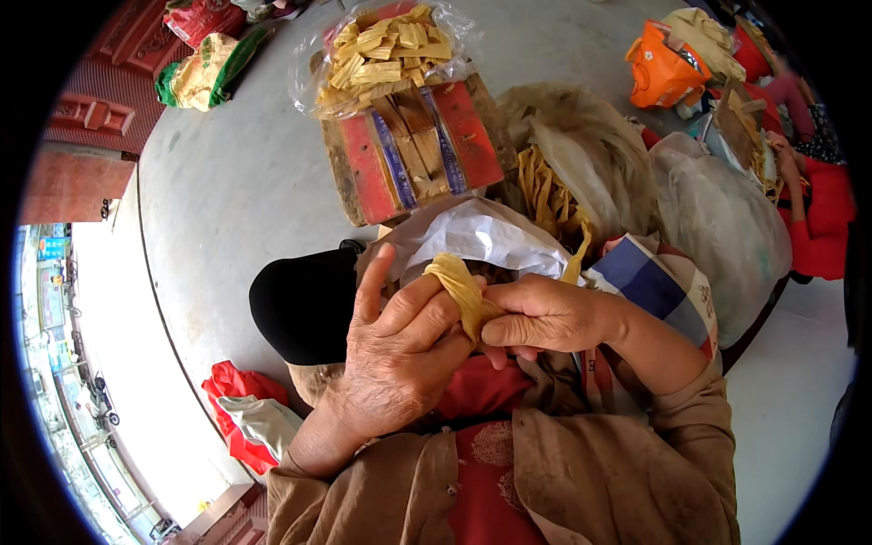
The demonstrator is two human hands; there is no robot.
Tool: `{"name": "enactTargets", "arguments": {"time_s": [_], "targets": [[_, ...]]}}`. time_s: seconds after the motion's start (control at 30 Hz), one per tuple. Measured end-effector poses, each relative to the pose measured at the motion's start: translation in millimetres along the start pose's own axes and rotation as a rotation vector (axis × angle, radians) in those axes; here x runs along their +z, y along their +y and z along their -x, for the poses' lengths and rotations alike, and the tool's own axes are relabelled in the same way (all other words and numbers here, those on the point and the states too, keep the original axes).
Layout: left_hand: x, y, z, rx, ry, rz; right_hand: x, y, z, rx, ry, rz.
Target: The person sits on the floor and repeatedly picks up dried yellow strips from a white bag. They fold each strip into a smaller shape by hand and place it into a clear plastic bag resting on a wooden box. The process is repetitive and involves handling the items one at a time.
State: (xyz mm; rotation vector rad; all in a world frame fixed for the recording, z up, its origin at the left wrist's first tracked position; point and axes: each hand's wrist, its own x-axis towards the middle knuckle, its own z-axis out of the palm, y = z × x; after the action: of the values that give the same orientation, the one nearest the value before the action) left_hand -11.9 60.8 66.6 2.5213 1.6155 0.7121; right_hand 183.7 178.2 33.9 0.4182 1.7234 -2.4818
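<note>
In front of my chest, both hands hold a soft yellow leaf-like strip, folded over into a loop. My left hand has its index finger raised while the other fingers close around the strip. My right hand pinches the strip's lower part between thumb and fingers. A white plastic bag lies open just beyond my hands, its contents mostly hidden. To the right, long yellow-brown strips hang out of a large cloudy plastic bag.
Ahead stands a red-topped wooden stool carrying grooved wooden pieces and a clear bag of short yellow folded pieces. An orange basket and a person in red are at right. Red and white bags lie at left.
</note>
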Motion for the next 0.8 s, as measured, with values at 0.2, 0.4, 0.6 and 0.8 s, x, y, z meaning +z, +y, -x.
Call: {"name": "enactTargets", "arguments": {"time_s": [0.2, 0.4, 0.6, 0.8], "targets": [[12, 3, 10, -0.012, -0.147, 0.007, -1, 3, -6, 0.041, 0.126, -0.304], [33, -10, 7, 0.077, 0.402, -0.305, 2, 18, -21, -0.155, 0.299, -0.578], [43, -19, 14, -0.237, 0.428, -0.113, -5, 18, -16, -0.140, 0.133, -0.483], [37, -21, 22, -0.101, 0.403, 0.039, -8, 26, -24, -0.224, 0.431, -0.181]]}}
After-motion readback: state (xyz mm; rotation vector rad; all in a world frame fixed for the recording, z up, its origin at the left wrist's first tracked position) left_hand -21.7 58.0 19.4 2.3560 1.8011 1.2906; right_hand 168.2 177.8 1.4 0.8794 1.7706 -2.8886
